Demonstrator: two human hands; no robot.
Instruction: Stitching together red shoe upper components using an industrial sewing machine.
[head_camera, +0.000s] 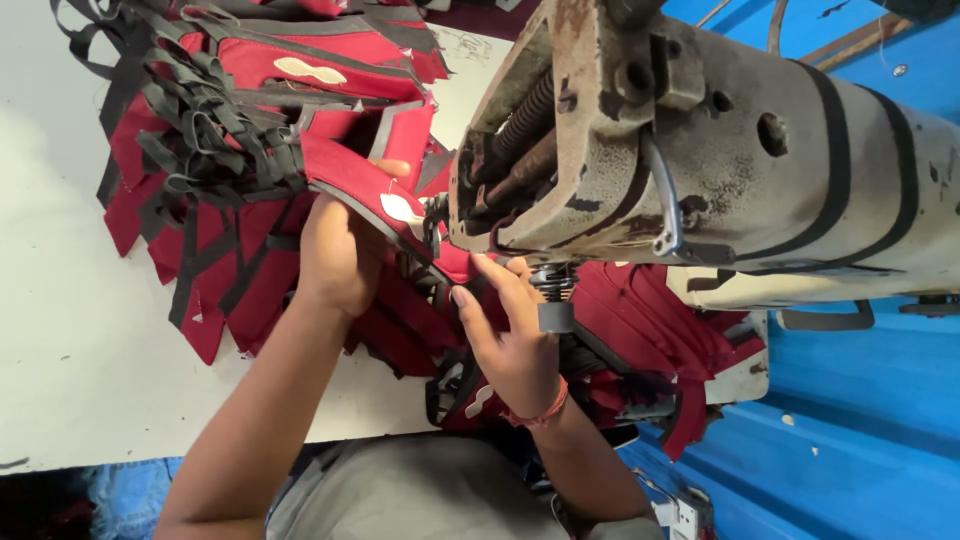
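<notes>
White table (70, 330) far left is bare, open room there. Next, stack of red fabric panels with black straps (215, 150), fanned out, edges overhanging toward me. My left hand (335, 255) lies flat on the top red panel (355, 185), fingers pressing it down, not clenched. My right hand (510, 335), wrist up, fingers loosely curled, fingertips pinching the panel edge under the needle area. Sewing machine head (700, 150), worn and rusty, crowds the right; tight clearance below it. Blue surface (860, 420) beyond.
</notes>
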